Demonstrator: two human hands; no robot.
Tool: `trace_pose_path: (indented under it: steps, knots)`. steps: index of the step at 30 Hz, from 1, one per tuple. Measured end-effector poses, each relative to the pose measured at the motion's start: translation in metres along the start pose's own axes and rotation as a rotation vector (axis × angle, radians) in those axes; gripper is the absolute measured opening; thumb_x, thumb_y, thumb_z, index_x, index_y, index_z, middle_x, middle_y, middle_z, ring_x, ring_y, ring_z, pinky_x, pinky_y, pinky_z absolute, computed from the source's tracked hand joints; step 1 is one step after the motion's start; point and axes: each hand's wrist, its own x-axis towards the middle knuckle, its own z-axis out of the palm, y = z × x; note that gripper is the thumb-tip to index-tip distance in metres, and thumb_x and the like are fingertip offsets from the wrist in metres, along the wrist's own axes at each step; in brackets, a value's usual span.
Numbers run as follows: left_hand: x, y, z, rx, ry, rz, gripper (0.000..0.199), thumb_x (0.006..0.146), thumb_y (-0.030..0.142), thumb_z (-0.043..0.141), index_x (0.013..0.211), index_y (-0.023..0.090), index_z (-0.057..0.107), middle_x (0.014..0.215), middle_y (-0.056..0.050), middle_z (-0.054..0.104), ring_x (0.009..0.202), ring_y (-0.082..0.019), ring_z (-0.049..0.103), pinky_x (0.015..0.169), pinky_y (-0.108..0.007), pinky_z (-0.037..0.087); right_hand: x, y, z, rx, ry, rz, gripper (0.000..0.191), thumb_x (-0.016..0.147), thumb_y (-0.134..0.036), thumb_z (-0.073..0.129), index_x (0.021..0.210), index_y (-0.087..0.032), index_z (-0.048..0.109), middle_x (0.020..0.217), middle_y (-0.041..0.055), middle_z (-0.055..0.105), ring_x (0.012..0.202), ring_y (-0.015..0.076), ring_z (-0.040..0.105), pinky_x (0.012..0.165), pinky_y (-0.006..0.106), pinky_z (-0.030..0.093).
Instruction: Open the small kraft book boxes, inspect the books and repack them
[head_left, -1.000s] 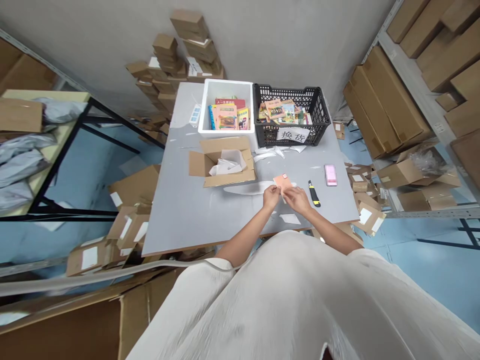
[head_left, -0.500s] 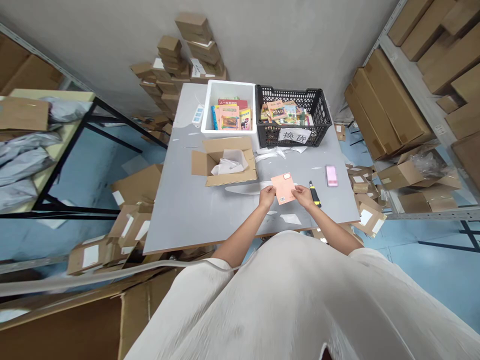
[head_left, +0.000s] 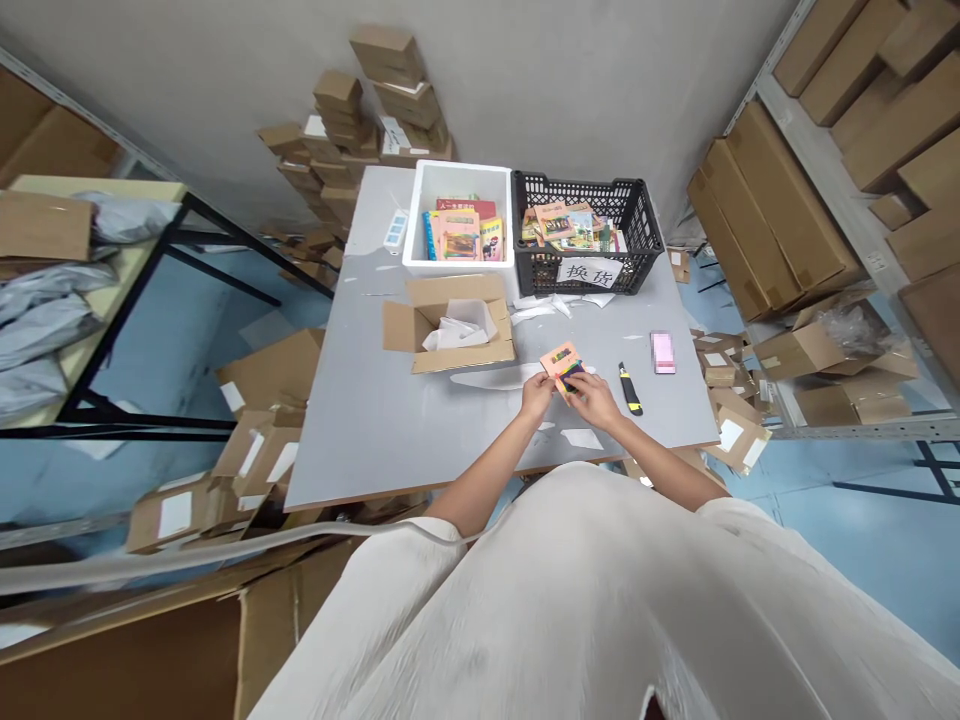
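A small orange-pink book (head_left: 559, 357) with a picture on its front cover is held over the near part of the grey table. My left hand (head_left: 537, 394) pinches it at the lower left edge. Across its lower right part lie the fingers of my right hand (head_left: 595, 400), gripping it and hiding some of the cover. Just right of that hand rests a black and yellow utility knife (head_left: 631, 390). Beyond the book, to the left, stands an open cardboard box (head_left: 461, 357) with white paper (head_left: 457, 328) inside.
On the table (head_left: 375, 420), a white foam box (head_left: 459, 268) and a black plastic crate (head_left: 652, 240) hold books at the back. A pink phone (head_left: 663, 352) lies at the right. Paper scraps (head_left: 581, 438) are scattered about. Shelves with cartons (head_left: 780, 230) flank the right side.
The book has been turned over from its plain back with a barcode to its pictured front. My right hand has shifted left, onto the cover.
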Motion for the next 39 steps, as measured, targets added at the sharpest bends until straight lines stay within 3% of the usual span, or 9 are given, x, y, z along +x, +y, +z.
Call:
trace_pose_path:
  steps: [3,5,8,11,17,21,27,34,39]
  knots:
    - [0.001,0.001,-0.008,0.007,0.032,-0.003,0.028,0.080,0.047,0.086,0.078,0.024,0.070,0.085,-0.007,0.082,0.095,-0.028,0.077,0.093,-0.042,0.059,0.002,0.008,-0.002,0.058,0.087,0.115,0.047,0.100,-0.036,0.066,0.144,-0.021,0.076,0.149,0.0175,0.075,0.133,0.0350,0.069,0.115,0.052,0.055]
    - [0.002,0.001,-0.013,0.010,0.033,-0.013,0.028,0.080,0.046,0.085,0.077,0.024,0.069,0.084,-0.006,0.082,0.091,-0.027,0.076,0.090,-0.040,0.058,0.004,0.013,-0.004,0.152,0.118,0.210,0.047,0.096,-0.037,0.068,0.139,-0.021,0.077,0.141,0.0169,0.078,0.121,0.0329,0.073,0.111,0.051,0.058]
    - [0.002,0.004,-0.019,0.023,0.016,-0.006,0.028,0.081,0.047,0.084,0.078,0.023,0.069,0.085,-0.006,0.082,0.088,-0.024,0.074,0.086,-0.038,0.057,0.005,0.014,-0.007,0.399,0.040,0.395,0.038,0.091,-0.043,0.073,0.122,-0.021,0.079,0.103,0.0079,0.084,0.091,0.0263,0.077,0.094,0.044,0.064]
    - [0.002,0.008,-0.027,0.053,-0.006,0.029,0.030,0.084,0.050,0.084,0.082,0.022,0.073,0.087,-0.006,0.081,0.088,-0.024,0.074,0.084,-0.036,0.057,0.007,0.007,-0.008,0.642,0.005,0.572,0.034,0.081,-0.047,0.084,0.104,-0.022,0.076,0.071,-0.0007,0.075,0.069,0.0220,0.073,0.076,0.037,0.064]
    - [0.006,0.025,-0.051,0.076,-0.039,0.122,0.033,0.082,0.050,0.086,0.101,0.023,0.084,0.092,-0.006,0.082,0.090,-0.024,0.074,0.079,-0.034,0.057,0.036,-0.023,-0.004,0.921,0.168,0.596,0.049,0.070,-0.053,0.098,0.099,-0.022,0.073,0.075,-0.0001,0.076,0.069,0.0186,0.074,0.075,0.036,0.067]
    - [0.021,0.047,-0.077,0.145,-0.027,0.182,0.035,0.078,0.038,0.086,0.110,0.022,0.087,0.086,-0.004,0.079,0.085,-0.024,0.073,0.081,-0.036,0.058,0.079,-0.043,0.006,0.978,0.218,0.549,0.050,0.070,-0.051,0.101,0.099,-0.023,0.073,0.077,-0.0006,0.077,0.073,0.0184,0.076,0.082,0.037,0.071]
    - [0.056,0.099,-0.107,-0.017,-0.026,0.268,0.038,0.076,0.030,0.086,0.113,0.021,0.084,0.119,-0.011,0.085,0.117,-0.030,0.076,0.104,-0.044,0.061,0.165,-0.068,0.019,0.967,0.286,0.484,0.042,0.075,-0.046,0.098,0.100,-0.022,0.073,0.074,-0.0022,0.075,0.072,0.0178,0.075,0.084,0.037,0.072]
    - [0.105,0.159,-0.117,-0.067,-0.069,0.314,0.046,0.084,0.028,0.080,0.130,0.025,0.079,0.150,-0.010,0.076,0.141,-0.032,0.068,0.114,-0.046,0.057,0.269,-0.076,0.026,0.917,0.362,0.433,0.032,0.085,-0.039,0.092,0.103,-0.022,0.074,0.079,0.0001,0.076,0.078,0.0184,0.078,0.083,0.036,0.073]
    - [0.132,0.177,-0.116,-0.042,-0.064,0.328,0.048,0.083,0.024,0.082,0.131,0.021,0.079,0.146,-0.011,0.077,0.140,-0.033,0.068,0.119,-0.046,0.054,0.324,-0.060,0.032,0.838,0.387,0.382,0.025,0.089,-0.037,0.087,0.104,-0.021,0.073,0.081,0.0014,0.076,0.079,0.0196,0.078,0.082,0.037,0.072]
